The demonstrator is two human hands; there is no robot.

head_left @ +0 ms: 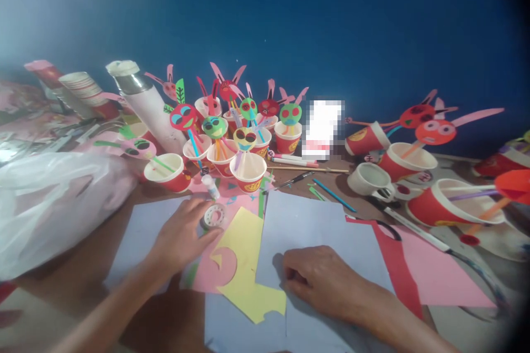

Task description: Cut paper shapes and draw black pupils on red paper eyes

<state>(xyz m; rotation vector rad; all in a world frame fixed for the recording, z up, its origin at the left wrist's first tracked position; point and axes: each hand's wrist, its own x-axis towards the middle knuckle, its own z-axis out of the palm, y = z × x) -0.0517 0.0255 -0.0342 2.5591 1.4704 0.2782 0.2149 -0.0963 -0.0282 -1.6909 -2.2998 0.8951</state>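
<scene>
My left hand (181, 234) curls its thumb and fingers round a small white ring, like a tape roll (214, 216), whose round face is tilted toward me. Below it lie a yellow paper sheet (242, 242) with cut-out curves and a pink paper piece (207, 274) with a rounded shape. My right hand (317, 281) rests as a loose fist on a pale blue sheet (308, 226); nothing shows in its fingers. Just beyond my left hand stands a small white bottle (210, 187).
Several red-and-white paper cups (248, 174) with paper bug faces on coloured stems line the back. A white mug (370, 181), a blue stick (334, 196), markers (290, 161) and pink paper (439, 270) lie rightward. A plastic bag (62, 204) and a tall flask (144, 99) stand left.
</scene>
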